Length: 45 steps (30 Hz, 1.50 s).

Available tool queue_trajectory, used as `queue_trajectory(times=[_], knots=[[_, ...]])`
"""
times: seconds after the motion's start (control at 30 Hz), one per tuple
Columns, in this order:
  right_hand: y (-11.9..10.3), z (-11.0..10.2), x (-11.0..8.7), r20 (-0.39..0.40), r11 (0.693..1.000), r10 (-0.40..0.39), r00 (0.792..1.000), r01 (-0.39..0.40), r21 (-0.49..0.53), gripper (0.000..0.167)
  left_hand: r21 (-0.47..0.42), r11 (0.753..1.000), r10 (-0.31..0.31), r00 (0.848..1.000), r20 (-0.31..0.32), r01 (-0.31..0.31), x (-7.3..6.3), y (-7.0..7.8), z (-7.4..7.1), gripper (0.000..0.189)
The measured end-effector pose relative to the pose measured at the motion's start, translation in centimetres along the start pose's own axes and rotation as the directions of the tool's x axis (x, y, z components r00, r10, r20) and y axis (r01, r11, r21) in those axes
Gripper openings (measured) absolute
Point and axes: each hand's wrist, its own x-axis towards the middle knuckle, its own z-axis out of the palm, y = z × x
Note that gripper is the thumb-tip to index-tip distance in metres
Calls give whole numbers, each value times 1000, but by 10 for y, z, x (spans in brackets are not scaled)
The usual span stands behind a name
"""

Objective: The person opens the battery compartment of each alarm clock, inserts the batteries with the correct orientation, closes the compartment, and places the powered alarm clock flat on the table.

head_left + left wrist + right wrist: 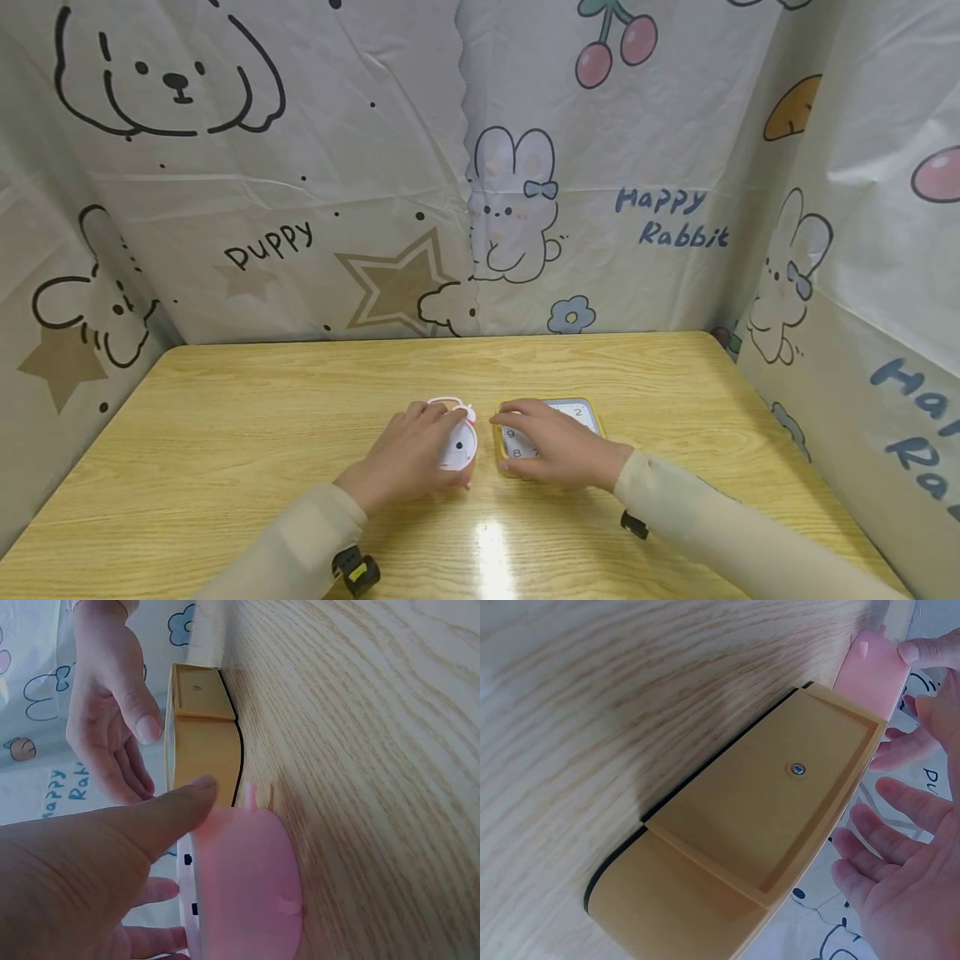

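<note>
A pink alarm clock (457, 450) with a round white face lies face up on the wooden table. My left hand (412, 450) spans it, thumb at its lower edge and fingers at the upper side near the handle; the hand covers its left part. In the left wrist view the thumb rests against the pink casing (244, 877). Just to the right lies a square yellow clock (577, 406) with a white numbered face, also face up. Over it reaches my right hand (558, 446), fingers loosely bent above the face, hiding much of the dial. Its yellow side (772, 787) shows in the right wrist view.
The wooden table (225, 417) ends at a patterned cloth (390, 167) hung behind it and at both sides. A narrow gap separates the two clocks. Dark wrist devices are strapped at both sleeves.
</note>
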Motion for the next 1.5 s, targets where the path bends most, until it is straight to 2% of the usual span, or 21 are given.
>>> queue_trajectory(times=[0.23, 0.33, 0.5, 0.73, 0.93, 1.03, 1.2, 1.5], knots=[[-1, -1, 3, -2, 1000, -3, 1000, 3, -7, 58, 78, 997, 0, 996, 93, -7, 2, 5, -4, 82], [-2, -1, 4, 0, 1000, -3, 1000, 3, -14, 57, 91, 996, 1, 996, 92, -9, 3, 5, -4, 76], [-4, -1, 4, 10, 1000, 2, 1000, -2, -17, 58, 84, 996, 19, 998, 60, -24, 3, 4, -4, 77], [-4, -1, 5, 7, 1000, 0, 1000, 0, -26, 58, 15, 999, 34, 999, -1, -34, 1, 2, -3, 74], [-4, -2, 5, 10, 1000, 0, 1000, 0, -19, 58, -61, 998, -26, 1000, -13, 25, 0, -2, -4, 85], [-5, -2, 5, 16, 1000, 6, 1000, -6, -9, 58, -108, 992, -67, 998, -11, 65, -2, -5, -4, 96], [-6, -1, 6, 14, 1000, 7, 1000, -7, -8, 57, -166, 980, -119, 993, -28, 113, -6, -12, -2, 101], [-8, 1, 7, 9, 1000, -8, 1000, 8, 1, 60, -287, 952, -132, 989, -67, 108, -14, -22, 1, 94]])
